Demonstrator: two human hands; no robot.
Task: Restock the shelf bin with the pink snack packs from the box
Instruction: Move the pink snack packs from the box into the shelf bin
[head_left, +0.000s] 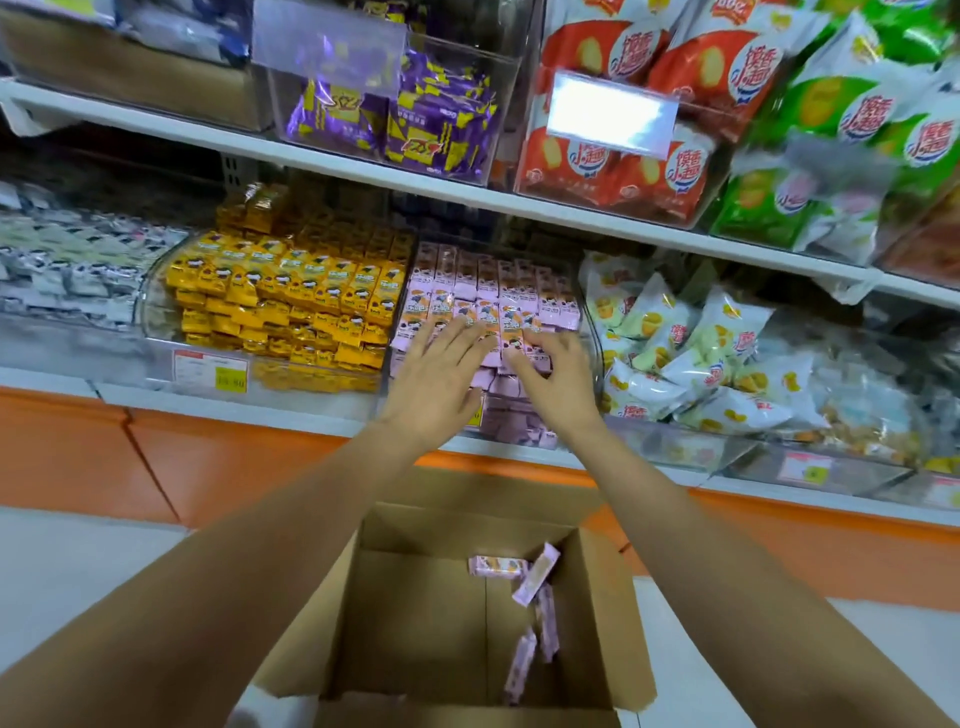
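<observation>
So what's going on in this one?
A person is restocking a store shelf. Both hands are up at the clear bin of pink snack packs on that shelf. The left hand lies on the front packs with straight fingers. The right hand has its fingers bent over the packs beside it, and I cannot tell whether it pinches one. The bin looks nearly full. The open cardboard box below holds only a few loose packs.

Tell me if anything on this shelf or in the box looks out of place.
Nothing looks spilled or damaged. The only untidy spot: a few pink snack packs lie tumbled at odd angles in the cardboard box, while those in the shelf bin stand in neat rows.
</observation>
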